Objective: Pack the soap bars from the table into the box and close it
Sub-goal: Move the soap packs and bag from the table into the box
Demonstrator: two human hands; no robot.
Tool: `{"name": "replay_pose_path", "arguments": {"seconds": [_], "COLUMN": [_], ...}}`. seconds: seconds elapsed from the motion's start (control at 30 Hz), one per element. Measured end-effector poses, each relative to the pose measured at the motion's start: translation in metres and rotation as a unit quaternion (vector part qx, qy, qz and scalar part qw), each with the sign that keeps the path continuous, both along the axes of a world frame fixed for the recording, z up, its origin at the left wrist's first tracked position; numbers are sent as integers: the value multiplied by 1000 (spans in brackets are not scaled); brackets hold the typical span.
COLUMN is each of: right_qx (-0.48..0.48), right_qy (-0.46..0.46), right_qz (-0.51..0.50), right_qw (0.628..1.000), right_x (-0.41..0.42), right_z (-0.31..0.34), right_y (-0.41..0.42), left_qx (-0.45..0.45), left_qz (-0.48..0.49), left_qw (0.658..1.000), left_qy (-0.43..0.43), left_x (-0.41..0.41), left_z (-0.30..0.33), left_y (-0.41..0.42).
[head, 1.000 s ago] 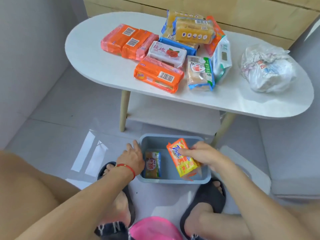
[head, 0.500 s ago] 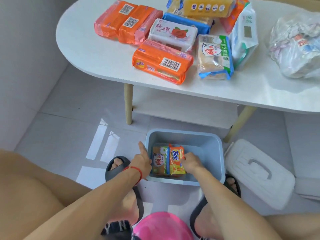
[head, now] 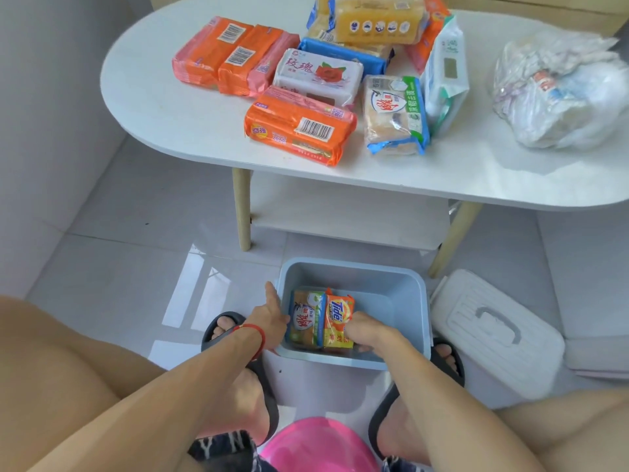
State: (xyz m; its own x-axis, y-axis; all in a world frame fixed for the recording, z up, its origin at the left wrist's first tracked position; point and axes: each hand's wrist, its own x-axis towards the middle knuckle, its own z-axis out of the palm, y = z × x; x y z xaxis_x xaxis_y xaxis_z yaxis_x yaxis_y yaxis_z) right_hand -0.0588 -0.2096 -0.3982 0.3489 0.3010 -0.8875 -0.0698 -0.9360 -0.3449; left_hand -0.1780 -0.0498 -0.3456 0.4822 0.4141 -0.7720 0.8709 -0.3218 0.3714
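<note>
A person's right hand (head: 366,332) seats an orange Tide bar (head: 337,318) upright beside a green-wrapped bar (head: 306,318) in the blue box (head: 405,294); fingers apparently curled around it. The left hand (head: 270,318) grips the box's rim, index finger extended. Pressing bars snugly together saves room for the counter's (head: 163,107) pile.

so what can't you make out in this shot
Head view only:
- Soap pile: its far side is cut off by the top edge, and bars underneath are covered, so no full count.
- Right hand: its fingertips are hidden behind the Tide bar, so its grip is unclear.
- Bag: crumpled plastic blurs the contents.
- Box: the near floor is hidden by its wall and the hands.
</note>
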Motion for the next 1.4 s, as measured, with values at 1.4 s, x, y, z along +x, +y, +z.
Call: {"name": "replay_pose_path", "arguments": {"seconds": [1.4], "right_qx": [191], "right_qy": [-511], "right_qz": [269], "right_qw": [794], "right_x": [-4], "right_z": [84], "right_y": [1], "left_qx": [128], "left_qz": [-16], "left_qw": [986], "left_qy": [-101], "left_x": [8], "left_z": [19], "left_y": [3]}}
